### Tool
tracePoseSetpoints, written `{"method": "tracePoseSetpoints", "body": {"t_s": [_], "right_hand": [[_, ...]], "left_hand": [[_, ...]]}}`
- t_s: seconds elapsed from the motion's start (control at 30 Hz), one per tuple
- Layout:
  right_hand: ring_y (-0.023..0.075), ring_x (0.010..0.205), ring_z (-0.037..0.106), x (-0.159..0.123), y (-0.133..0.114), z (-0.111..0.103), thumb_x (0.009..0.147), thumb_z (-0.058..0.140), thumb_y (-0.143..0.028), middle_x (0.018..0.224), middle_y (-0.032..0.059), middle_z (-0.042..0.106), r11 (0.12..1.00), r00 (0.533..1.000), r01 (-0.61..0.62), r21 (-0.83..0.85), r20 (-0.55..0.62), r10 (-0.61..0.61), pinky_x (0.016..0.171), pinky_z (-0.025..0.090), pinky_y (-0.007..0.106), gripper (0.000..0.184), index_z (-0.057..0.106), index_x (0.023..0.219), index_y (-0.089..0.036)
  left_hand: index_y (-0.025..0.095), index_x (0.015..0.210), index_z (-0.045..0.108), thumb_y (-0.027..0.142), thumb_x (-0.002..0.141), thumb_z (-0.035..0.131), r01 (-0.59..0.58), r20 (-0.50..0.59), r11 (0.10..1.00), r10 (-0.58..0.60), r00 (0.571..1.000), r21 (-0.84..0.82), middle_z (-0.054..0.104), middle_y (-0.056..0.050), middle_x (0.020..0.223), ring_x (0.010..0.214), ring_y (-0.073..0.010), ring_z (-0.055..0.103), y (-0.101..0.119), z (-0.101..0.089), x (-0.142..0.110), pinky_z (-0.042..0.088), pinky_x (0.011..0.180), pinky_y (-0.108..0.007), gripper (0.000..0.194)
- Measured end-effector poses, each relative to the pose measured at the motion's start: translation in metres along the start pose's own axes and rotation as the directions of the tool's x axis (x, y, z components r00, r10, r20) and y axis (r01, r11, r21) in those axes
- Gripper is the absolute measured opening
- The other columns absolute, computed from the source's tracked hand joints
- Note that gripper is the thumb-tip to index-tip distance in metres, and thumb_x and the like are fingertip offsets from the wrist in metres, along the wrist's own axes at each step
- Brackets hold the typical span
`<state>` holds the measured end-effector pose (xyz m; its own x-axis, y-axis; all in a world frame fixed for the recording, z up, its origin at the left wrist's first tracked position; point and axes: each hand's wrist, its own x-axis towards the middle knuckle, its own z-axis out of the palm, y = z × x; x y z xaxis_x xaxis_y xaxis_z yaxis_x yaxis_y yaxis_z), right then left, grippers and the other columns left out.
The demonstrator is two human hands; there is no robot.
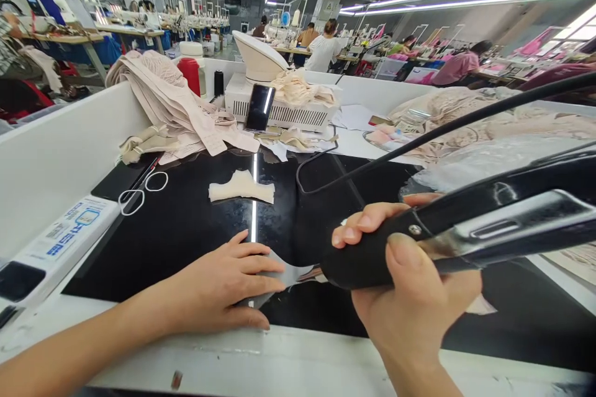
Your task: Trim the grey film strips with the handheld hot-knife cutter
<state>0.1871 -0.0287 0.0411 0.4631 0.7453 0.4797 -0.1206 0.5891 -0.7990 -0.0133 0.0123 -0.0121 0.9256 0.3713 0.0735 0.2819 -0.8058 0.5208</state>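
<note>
My left hand (228, 288) lies flat with its fingers spread. It presses on a thin greyish piece (291, 273) on the black mat (153, 248); most of that piece is hidden under the fingers. Wrapped around a black corded hand tool (358, 257) with a silver strip along its body is my right hand (414, 298). The tool's flat metal tip (313, 274) meets the right end of the thin piece, just beyond my left fingertips. Farther up the mat sits a cream, padded-looking piece (242, 187) with a raised middle.
A black cable (419, 135) arches across the right side. Beige fabric strips (172, 99), a phone (259, 107) and a vented white box (298, 113) stand at the back. Two white loops (131, 202) and a labelled white box (65, 232) lie left. Fabric heaps (465, 115) fill the right.
</note>
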Motion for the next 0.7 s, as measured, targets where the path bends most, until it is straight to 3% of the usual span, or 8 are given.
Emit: {"method": "tracePoseSetpoints", "body": {"t_s": [0.33, 0.7], "right_hand": [[0.0153, 0.063, 0.061, -0.005, 0.003, -0.004, 0.081, 0.076, -0.023, 0.076, -0.0044, 0.065, 0.998, 0.999, 0.023, -0.054, 0.036, -0.021, 0.058, 0.055, 0.031, 0.029, 0.059, 0.105, -0.027], [0.0144, 0.058, 0.06, 0.003, -0.001, -0.014, 0.073, 0.08, -0.021, 0.073, -0.0045, 0.067, 0.996, 0.995, 0.057, -0.062, -0.074, -0.062, 0.053, 0.055, 0.029, 0.033, 0.062, 0.101, -0.025]], "left_hand": [[0.029, 0.138, 0.058, 0.043, 0.094, 0.067, 0.02, 0.006, 1.0, -0.02, 1.0, 0.015, 0.057, -0.003, 0.148, 0.142, -0.0303, 0.043, -0.001, 0.002, -0.002, 0.017, 0.122, -0.061, 0.047], [0.029, 0.139, 0.057, 0.04, 0.094, 0.068, 0.025, 0.015, 0.999, -0.025, 1.0, 0.021, 0.056, -0.003, 0.148, 0.143, -0.0309, 0.041, -0.002, 0.003, -0.002, 0.018, 0.122, -0.064, 0.048]]}}
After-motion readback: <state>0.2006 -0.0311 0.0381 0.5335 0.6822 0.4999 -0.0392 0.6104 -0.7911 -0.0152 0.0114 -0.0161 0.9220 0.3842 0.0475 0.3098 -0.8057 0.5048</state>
